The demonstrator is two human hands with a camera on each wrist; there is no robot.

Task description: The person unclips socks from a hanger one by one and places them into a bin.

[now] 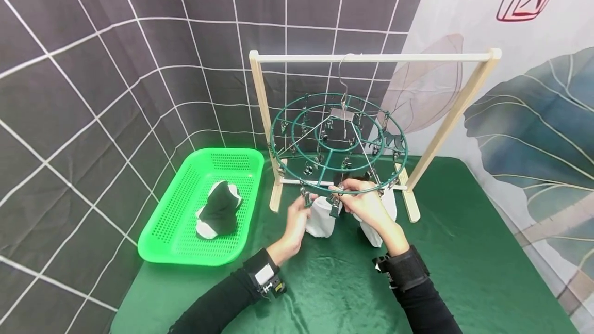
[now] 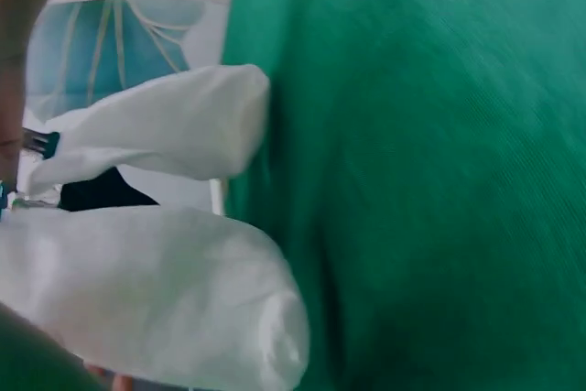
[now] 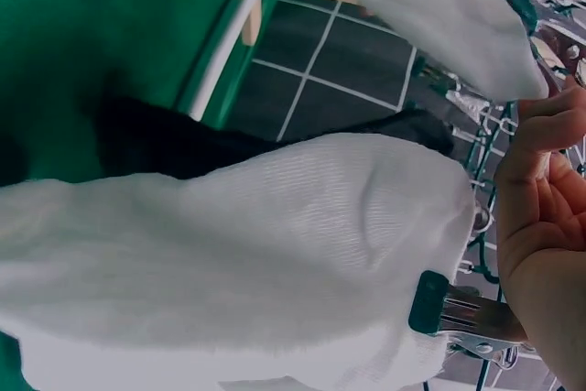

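Note:
A white sock (image 1: 320, 219) hangs below the near rim of a round green clip hanger (image 1: 327, 169). My left hand (image 1: 296, 224) pinches the sock near its upper left edge, beside a clip (image 1: 306, 197). At its upper right corner, my right hand (image 1: 364, 205) pinches a metal clip (image 1: 335, 206) with green tips. A second white sock (image 3: 275, 263) hangs close by the right wrist, gripped by another clip (image 3: 428, 302). Behind these is a black sock (image 3: 183, 139), mostly covered in the head view.
A wooden stand (image 1: 378, 58) carries the hanger by its hook. To the left, a green basket (image 1: 162, 226) contains a bundle of black and white socks (image 1: 220, 210). Several unused clips dangle from the hanger's rings. Green cloth (image 1: 464, 251) covers the table.

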